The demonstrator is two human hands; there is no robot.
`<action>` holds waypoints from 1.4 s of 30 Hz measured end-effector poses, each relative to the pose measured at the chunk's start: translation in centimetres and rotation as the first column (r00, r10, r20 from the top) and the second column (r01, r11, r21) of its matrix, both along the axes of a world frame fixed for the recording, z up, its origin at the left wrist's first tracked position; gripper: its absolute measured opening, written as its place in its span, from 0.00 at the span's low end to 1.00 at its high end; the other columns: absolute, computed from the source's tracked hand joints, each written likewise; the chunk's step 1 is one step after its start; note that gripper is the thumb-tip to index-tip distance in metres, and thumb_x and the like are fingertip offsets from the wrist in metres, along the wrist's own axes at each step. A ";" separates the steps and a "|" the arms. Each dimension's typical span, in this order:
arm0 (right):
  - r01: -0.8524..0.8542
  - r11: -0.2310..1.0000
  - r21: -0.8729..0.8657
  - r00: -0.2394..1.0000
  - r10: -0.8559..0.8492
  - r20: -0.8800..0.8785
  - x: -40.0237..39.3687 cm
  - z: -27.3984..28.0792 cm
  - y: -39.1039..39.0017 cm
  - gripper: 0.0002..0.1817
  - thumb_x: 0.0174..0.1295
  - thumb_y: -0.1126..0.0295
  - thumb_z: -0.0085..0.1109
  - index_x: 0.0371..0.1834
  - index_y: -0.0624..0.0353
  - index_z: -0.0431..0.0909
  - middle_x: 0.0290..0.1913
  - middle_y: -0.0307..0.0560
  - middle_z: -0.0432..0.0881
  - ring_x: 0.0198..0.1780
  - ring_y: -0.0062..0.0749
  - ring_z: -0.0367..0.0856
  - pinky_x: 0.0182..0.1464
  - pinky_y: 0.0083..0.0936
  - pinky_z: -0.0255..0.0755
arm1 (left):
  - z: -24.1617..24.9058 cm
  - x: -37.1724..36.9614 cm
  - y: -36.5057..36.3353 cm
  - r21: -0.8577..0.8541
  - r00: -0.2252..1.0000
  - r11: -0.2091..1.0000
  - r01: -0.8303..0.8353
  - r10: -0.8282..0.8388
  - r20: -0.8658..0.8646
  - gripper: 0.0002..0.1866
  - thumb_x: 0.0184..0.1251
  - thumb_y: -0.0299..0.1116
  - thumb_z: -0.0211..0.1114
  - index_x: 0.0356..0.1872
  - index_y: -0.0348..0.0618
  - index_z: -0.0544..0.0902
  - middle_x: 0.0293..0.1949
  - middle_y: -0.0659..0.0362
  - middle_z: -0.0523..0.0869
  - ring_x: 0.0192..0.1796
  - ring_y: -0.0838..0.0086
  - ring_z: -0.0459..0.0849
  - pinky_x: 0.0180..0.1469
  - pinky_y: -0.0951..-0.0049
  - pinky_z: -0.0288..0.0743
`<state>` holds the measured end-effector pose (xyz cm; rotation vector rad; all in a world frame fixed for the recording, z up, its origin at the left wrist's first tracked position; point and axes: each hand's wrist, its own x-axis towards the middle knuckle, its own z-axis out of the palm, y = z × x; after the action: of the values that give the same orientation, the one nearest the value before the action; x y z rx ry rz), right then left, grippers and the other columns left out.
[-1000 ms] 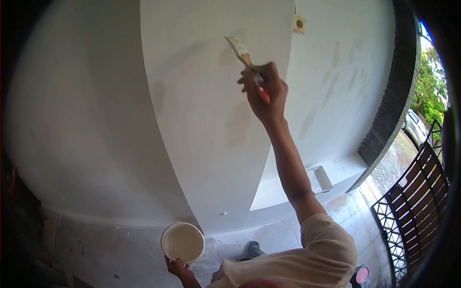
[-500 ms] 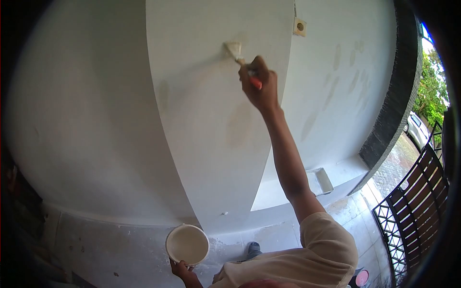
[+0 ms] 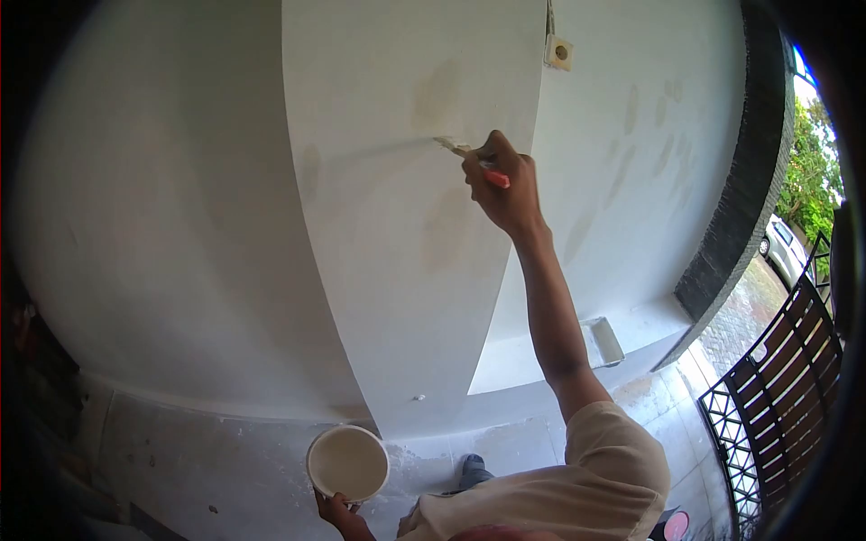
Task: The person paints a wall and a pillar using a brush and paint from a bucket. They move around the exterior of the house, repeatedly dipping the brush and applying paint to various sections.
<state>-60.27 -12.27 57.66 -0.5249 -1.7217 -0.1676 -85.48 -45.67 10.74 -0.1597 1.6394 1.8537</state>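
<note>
My right hand (image 3: 505, 183) is closed round the handle of a paintbrush (image 3: 454, 146), whose red handle end shows below the fist. The bristles are at the white wall column (image 3: 379, 234), just under a damp-looking beige patch (image 3: 437, 95); a second patch (image 3: 448, 230) lies lower down. Low in the view, my left hand (image 3: 339, 514) grips the rim of a round white bucket (image 3: 348, 463). The bucket is tilted so its pale inside faces me. How much paint it holds I cannot make out.
A wall socket (image 3: 559, 52) sits right of the column. On the low ledge stands a rectangular paint tray (image 3: 602, 343). A slatted metal-framed gate (image 3: 780, 388) is at the right, with a parked car (image 3: 788, 245) beyond. A pink-topped container (image 3: 676, 526) stands on the floor.
My right hand has brought the brush down the column and slightly right, from the upper beige patch to below it. My left hand and the bucket have barely shifted.
</note>
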 end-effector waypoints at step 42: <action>-0.074 0.996 0.041 0.974 0.063 0.218 -3.7 1.5 1.2 0.12 0.55 0.73 0.61 0.30 0.64 0.65 0.20 0.61 0.77 0.27 0.60 0.79 0.27 0.40 0.72 | -0.6 1.9 -2.4 0.009 0.997 0.998 -0.065 0.065 0.033 0.46 0.29 0.18 0.50 0.65 0.51 0.75 0.50 0.54 0.83 0.42 0.62 0.85 0.28 0.65 0.81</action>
<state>-63.92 -11.07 59.20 -0.4217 -1.9403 -0.2238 -83.55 -48.07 10.15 -0.2406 1.6194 1.8978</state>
